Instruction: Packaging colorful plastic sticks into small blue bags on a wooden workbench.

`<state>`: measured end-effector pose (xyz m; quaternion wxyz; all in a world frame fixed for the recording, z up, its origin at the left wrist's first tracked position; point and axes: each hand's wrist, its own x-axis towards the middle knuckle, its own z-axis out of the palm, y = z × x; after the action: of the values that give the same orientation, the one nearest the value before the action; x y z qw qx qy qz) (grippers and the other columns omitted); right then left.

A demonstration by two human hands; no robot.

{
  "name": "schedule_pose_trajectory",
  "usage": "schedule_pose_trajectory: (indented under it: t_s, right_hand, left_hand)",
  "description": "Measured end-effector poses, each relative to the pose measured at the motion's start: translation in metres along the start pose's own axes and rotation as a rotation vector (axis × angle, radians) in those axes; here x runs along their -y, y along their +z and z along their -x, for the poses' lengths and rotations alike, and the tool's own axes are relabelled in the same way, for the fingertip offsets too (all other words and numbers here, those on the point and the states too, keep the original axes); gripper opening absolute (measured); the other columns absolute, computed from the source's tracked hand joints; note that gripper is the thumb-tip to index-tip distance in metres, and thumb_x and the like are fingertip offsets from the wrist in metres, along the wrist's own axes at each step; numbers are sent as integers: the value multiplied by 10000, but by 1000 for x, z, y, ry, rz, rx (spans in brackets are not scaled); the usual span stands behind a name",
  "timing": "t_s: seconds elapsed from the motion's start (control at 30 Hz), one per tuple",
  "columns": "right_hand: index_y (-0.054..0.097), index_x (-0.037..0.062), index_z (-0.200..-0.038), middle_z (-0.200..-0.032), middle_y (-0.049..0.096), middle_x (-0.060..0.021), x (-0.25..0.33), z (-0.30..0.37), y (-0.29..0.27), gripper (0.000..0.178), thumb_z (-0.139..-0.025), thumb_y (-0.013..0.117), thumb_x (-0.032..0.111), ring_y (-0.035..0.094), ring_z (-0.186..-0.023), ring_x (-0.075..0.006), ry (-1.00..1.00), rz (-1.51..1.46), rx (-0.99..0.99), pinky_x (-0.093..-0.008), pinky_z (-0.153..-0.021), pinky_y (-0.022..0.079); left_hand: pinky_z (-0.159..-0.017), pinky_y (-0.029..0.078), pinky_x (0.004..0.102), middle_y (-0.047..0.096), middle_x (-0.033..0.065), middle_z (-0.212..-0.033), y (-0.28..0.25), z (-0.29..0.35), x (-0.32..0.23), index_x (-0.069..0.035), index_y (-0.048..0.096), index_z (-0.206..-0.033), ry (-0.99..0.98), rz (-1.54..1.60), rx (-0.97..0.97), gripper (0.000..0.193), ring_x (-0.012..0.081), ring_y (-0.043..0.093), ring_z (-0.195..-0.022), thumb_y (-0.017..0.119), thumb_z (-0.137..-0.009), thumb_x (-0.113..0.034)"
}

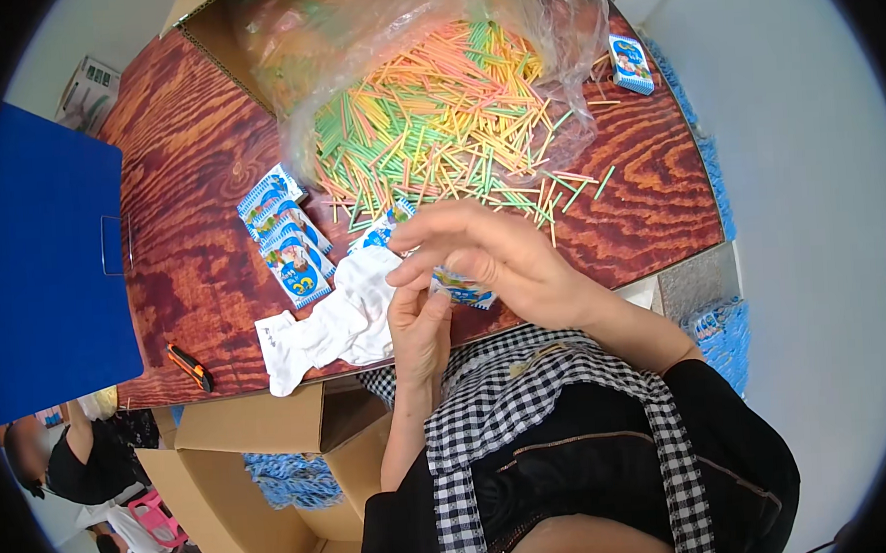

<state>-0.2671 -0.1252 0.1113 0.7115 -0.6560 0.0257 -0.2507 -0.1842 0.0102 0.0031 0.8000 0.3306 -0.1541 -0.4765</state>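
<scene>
I judge the work is at an early stage: only a short row of finished blue packets (286,240) lies on the tabletop (187,170) at the left, while a big heap of coloured sticks (435,117) waits at the far side, under a clear plastic bag (400,28). One more packet (631,63) lies far right. My left hand (419,328) and right hand (497,254) meet near me, both pinching one small blue packet (461,288); the right fingers are partly spread. Just left lies a white cloth (340,322), and an orange cutter (189,366).

bright, even daylight, soft shadows; fisheye bends the edges, dark vignette around.
</scene>
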Motion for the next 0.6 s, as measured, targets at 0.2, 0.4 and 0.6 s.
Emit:
schedule_pose_trajectory:
  t_s: [0.2,0.4,0.6]
  right_hand:
    - [556,27,-1176,-1141,585,-125,-14,0,-23,346,-963,472,287,593,-996,-237,53,590,71,-346,-871,449]
    - [564,17,-1133,-981,582,-115,-21,-5,-16,294,-902,521,194,571,-912,-262,172,695,67,-347,-807,448]
    - [579,22,-1052,-941,571,-125,-10,-7,-22,304,-811,643,196,545,-866,-290,53,636,41,-359,-767,443]
  left_hand:
    - [-932,459,350,580,82,-1139,-1,-6,-3,-24,571,-1052,8,35,-12,155,171,571,-1041,583,-897,-33]
    - [-924,454,330,585,81,-1108,1,-9,-1,-18,577,-1007,-28,-77,-19,109,160,565,-1027,587,-905,-54]
    - [-936,451,330,606,91,-1109,-1,-9,-5,-19,560,-1058,11,72,-73,142,162,580,-1026,558,-920,-53]
